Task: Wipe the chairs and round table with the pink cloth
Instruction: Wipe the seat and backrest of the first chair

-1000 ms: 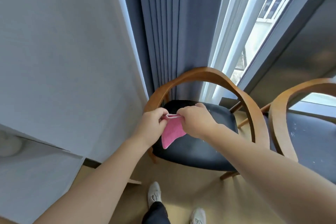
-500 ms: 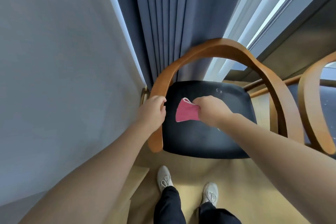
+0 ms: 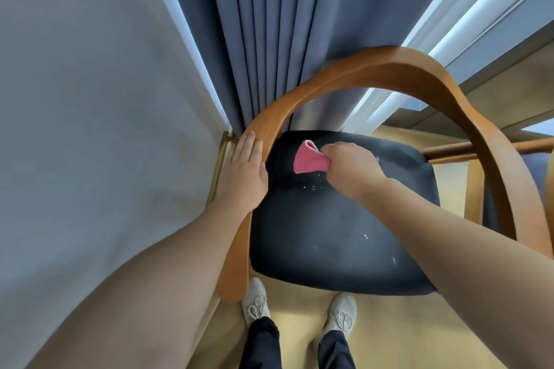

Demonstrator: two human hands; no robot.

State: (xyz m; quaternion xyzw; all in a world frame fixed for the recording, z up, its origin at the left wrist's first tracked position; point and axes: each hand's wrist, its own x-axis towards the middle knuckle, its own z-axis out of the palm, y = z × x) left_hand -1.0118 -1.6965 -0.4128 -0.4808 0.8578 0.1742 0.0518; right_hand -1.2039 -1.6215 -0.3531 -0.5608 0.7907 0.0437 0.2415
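Note:
A chair with a curved wooden back (image 3: 389,69) and a dark padded seat (image 3: 335,228) stands right below me. My right hand (image 3: 350,171) grips a folded pink cloth (image 3: 308,159) and presses it on the far left part of the seat. White specks lie on the seat close to the cloth. My left hand (image 3: 244,171) rests flat on the chair's left wooden arm, fingers stretched out, holding nothing. The round table is not in view.
A grey wall (image 3: 90,129) is close on the left, and blue-grey curtains (image 3: 254,24) hang behind the chair. A second wooden chair (image 3: 539,147) shows at the right edge. My two white shoes (image 3: 254,302) stand on the tan floor before the seat.
My left hand let go of the cloth and moved to the chair's left arm, laying flat. My right hand brought the cloth down onto the seat. The view tilted down closer over the chair.

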